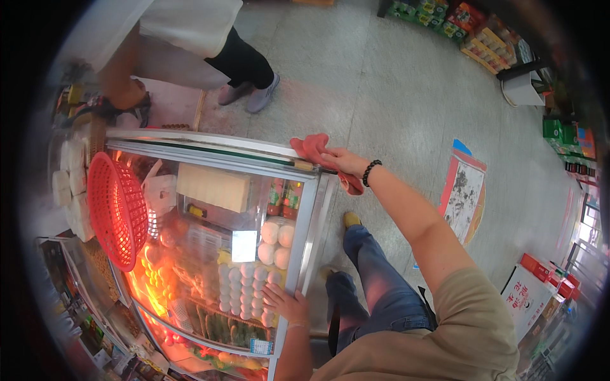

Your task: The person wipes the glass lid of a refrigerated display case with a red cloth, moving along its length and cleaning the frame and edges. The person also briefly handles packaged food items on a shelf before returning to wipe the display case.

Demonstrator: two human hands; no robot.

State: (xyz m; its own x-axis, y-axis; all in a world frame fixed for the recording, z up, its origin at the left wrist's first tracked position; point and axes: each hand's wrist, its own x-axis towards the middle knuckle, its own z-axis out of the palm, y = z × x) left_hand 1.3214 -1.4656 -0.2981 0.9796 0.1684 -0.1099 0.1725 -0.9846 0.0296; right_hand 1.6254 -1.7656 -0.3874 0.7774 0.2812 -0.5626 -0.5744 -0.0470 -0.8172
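My right hand grips a red cloth at the near end of the counter's white edge. Part of the cloth hangs below my fingers. My left hand rests on the glass top of a display case, fingers spread and holding nothing. Under the glass, close to that hand, sit rows of white eggs and several larger pale round items. A white card lies at the glass beyond them.
A red plastic basket stands on the case at left. Another person stands across the counter's far side. Stacked cartons line the upper right, and a white box bearing writing sits at lower right. A worn floor poster lies on the tiles.
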